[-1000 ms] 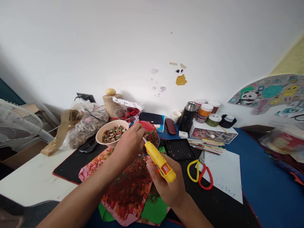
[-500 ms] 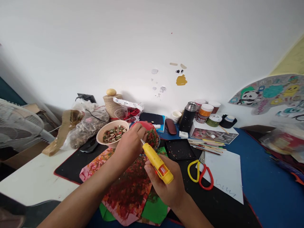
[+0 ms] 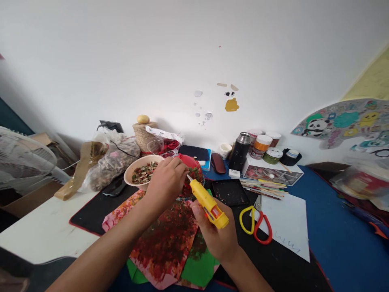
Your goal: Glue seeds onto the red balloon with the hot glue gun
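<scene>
My right hand (image 3: 223, 235) is wrapped round a yellow hot glue gun (image 3: 208, 202), its nozzle pointing up and to the left. Close to the nozzle tip, the fingers of my left hand (image 3: 168, 176) are pinched together; whatever they hold is hidden. Just behind them is a red round object (image 3: 189, 159) with a surface of red and green bits (image 3: 197, 175), partly covered by my hand. Left of my hand, a pale bowl (image 3: 129, 178) contains many small red, green and cream pieces. Paint-splashed red and pink sheets (image 3: 164, 247) lie under my hands, over green ones (image 3: 197, 269).
Yellow-and-red-handled scissors (image 3: 255, 223) lie right of my hands on white paper (image 3: 288, 227), beside a black tray (image 3: 230, 192) and thin brushes. A black flask (image 3: 240, 152) and paint jars (image 3: 262, 144) stand behind. Twine (image 3: 143, 137) and a plastic bag (image 3: 112, 162) are at left.
The glue gun and my right hand have shifted slightly right, with the nozzle staying close to my left fingertips. My left hand remains pinched in nearly the same spot.
</scene>
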`<state>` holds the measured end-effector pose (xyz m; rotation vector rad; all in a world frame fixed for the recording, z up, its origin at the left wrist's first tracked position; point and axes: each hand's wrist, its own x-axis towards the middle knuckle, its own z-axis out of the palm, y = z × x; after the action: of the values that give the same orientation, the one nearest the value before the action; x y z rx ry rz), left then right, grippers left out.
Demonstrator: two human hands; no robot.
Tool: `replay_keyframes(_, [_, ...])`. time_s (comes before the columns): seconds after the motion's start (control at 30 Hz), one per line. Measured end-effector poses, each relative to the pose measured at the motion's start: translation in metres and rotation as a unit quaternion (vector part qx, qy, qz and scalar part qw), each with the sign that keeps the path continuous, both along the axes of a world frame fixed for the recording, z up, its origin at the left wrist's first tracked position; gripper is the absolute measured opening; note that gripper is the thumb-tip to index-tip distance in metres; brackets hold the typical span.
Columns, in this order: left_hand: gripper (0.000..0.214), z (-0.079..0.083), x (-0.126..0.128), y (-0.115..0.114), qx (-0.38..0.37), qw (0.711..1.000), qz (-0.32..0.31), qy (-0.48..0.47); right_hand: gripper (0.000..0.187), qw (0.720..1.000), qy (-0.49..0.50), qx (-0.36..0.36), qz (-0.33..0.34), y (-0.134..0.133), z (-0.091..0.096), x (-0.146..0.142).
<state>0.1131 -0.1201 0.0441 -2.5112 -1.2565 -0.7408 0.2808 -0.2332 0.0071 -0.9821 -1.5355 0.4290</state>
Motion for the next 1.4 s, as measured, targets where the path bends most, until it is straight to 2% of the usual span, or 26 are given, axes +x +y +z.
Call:
replay_keyframes(0.13, [0.022, 0.003, -0.007, 0.008, 0.005, 0.999, -0.027, -0.018, 0.029, 0.999, 0.016, -0.028, -0.014, 0.003, -0.011, 0.002])
replay_keyframes(0.27, [0.02, 0.009, -0.017, 0.02, -0.035, 0.996, -0.082, -0.025, 0.04, 0.995, 0.056, -0.069, -0.036, 0.007, -0.024, 0.004])
replay_keyframes(0.37, [0.02, 0.012, -0.025, 0.029, -0.064, 0.99, -0.115, -0.041, 0.047, 0.99, 0.096, -0.091, -0.046, 0.011, -0.026, 0.007])
replay_keyframes(0.5, [0.025, 0.012, -0.032, 0.035, -0.075, 0.988, -0.116, -0.074, 0.055, 0.98, 0.146, -0.119, -0.062, 0.019, -0.026, 0.011])
replay_keyframes(0.6, [0.035, 0.012, -0.033, 0.036, -0.076, 0.985, -0.139, -0.071, 0.059, 0.978, 0.148, -0.123, -0.081, 0.026, -0.031, 0.014])
replay_keyframes(0.87, [0.037, 0.013, -0.028, 0.048, -0.112, 0.97, -0.209, -0.057, 0.058, 0.979, 0.145, -0.113, -0.085, 0.033, -0.042, 0.018])
replay_keyframes(1.03, [0.03, 0.014, -0.018, 0.05, -0.139, 0.965, -0.183, -0.123, 0.059, 0.977, 0.145, -0.125, -0.093, 0.03, -0.039, 0.016])
replay_keyframes(1.17, [0.032, 0.015, -0.006, 0.055, -0.146, 0.959, -0.11, -0.216, 0.061, 0.975, 0.153, -0.139, -0.084, 0.029, -0.038, 0.014])
replay_keyframes(1.23, [0.035, 0.015, 0.0, 0.062, -0.147, 0.964, -0.07, -0.212, 0.061, 0.975, 0.155, -0.144, -0.074, 0.028, -0.037, 0.012])
replay_keyframes(1.4, [0.031, 0.014, 0.002, 0.08, -0.161, 0.979, -0.007, -0.127, 0.064, 0.971, 0.173, -0.152, -0.07, 0.028, -0.037, 0.011])
